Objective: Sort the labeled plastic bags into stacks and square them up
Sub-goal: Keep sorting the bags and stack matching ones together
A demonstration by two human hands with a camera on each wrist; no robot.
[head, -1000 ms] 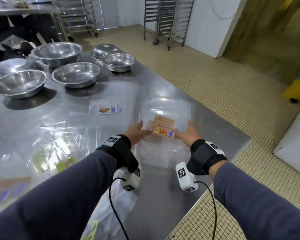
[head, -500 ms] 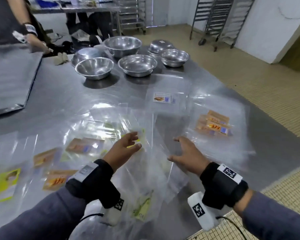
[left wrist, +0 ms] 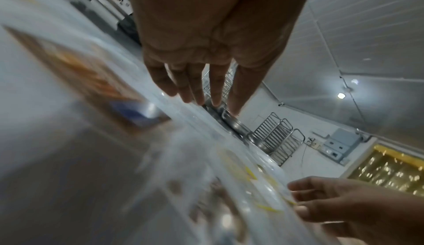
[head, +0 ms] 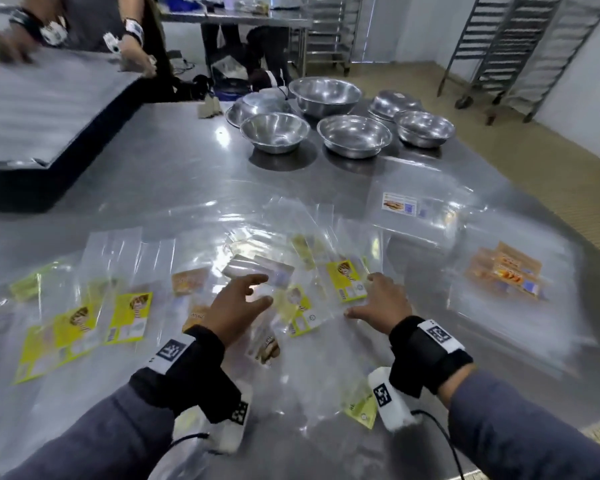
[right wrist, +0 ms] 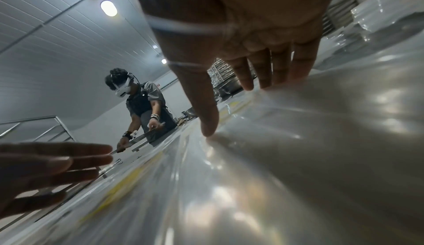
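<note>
Clear plastic bags with printed labels lie scattered over the steel table [head: 187,174]. A loose heap with yellow labels [head: 347,282] sits in front of me. More yellow-labelled bags [head: 129,315] lie to the left. A stack with orange labels [head: 506,271] rests at the right, and one with a white label [head: 399,206] lies farther back. My left hand [head: 238,306] hovers with fingers spread over the heap, holding nothing. My right hand [head: 378,303] lies flat with its fingertips on the plastic [right wrist: 298,140]. In the left wrist view the left fingers [left wrist: 195,89] are straight.
Several steel bowls [head: 354,135] stand at the back of the table. At the far left another person's hands [head: 136,62] hold a large metal tray [head: 42,105]. Wire racks [head: 506,46] stand on the tiled floor beyond the right edge.
Both hands have left the orange-labelled stack at the right and moved left to the scattered heap with yellow labels. My view has swung left with them.
</note>
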